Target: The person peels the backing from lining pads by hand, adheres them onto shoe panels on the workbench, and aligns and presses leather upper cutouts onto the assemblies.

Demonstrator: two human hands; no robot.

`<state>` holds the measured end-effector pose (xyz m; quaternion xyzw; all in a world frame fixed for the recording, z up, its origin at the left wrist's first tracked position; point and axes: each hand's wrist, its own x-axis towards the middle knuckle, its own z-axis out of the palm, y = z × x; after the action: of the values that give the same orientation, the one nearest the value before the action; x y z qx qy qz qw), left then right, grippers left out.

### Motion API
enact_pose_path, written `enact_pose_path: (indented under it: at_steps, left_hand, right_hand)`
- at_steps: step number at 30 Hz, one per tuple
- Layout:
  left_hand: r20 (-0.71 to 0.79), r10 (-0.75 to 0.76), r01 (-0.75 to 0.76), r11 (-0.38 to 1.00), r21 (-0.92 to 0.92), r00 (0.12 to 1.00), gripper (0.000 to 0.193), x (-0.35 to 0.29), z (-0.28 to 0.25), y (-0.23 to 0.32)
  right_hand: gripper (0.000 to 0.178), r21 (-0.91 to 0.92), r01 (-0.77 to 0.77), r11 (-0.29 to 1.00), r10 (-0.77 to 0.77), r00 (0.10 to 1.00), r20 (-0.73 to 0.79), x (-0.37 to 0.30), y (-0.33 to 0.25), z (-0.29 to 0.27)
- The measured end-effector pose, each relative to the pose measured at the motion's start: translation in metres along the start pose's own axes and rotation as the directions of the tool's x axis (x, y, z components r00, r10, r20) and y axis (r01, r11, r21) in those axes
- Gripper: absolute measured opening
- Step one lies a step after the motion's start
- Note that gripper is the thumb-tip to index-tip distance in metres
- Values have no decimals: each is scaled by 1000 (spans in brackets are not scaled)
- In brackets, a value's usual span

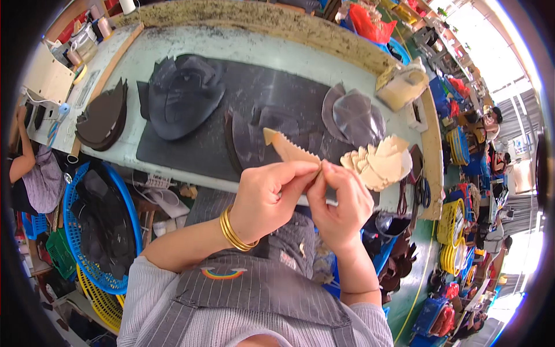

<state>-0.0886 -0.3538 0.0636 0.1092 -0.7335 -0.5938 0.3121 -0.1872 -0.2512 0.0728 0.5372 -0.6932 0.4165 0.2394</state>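
Pinching a cream zigzag-edged piece [290,149] by its near end, thumb against finger, with left hand [273,194] and right hand [342,203] both, right around the front edge of the worktop [231,53]. Wearing gold bangles [230,234] on the left wrist. Slanting off toward the far left with that piece, and getting in the way: partly hiding the dark cut pieces [274,118] behind. Blocking a stretch of front edge too.

Turning right: finding a fanned cream stack [378,163] just beside the right hand, near the front right corner. Looking farther: catching glossy grey pieces [359,115], then a pale yellow block [400,85] by the far right corner. Swinging left: seeing a dark mat [254,87] across the middle, a big dark stack [185,98] overlapping its left end, then brown pieces [103,120] near the left edge. Dropping below the front left corner: meeting a blue basket [73,228] carrying black pieces [101,217]. Peering past the far edge: spotting a red bag [370,24]. Finishing far left: sighting another person's arm [24,155].
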Motion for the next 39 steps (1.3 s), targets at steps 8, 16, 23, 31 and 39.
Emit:
enact_pose_path:
  at_steps: [8,16,23,31,39]
  left_hand:
    - [144,33,12,953,-303,989,5,-27,20,-18]
    - [456,-315,470,-34,-882,832,17,-21,-56,-8]
    - [278,-418,501,707,-498,865,16,-33,-33,6]
    - [187,62,-112,956,271,980,31,-33,-13,-15]
    - [280,-464,542,703,-460,840,20,-24,-42,-22]
  right_hand:
    - [24,735,-293,-611,685,270,677,-26,21,15]
    - [28,-39,-942,-334,-48,-25,999,-74,26,-46]
    - [31,-41,-575,817,462,610,644,-75,-5,-77]
    - [32,774,-624,-105,709,499,498,-61,-2,-28]
    - [42,740,-641,204,760,580,293,-80,7,-22]
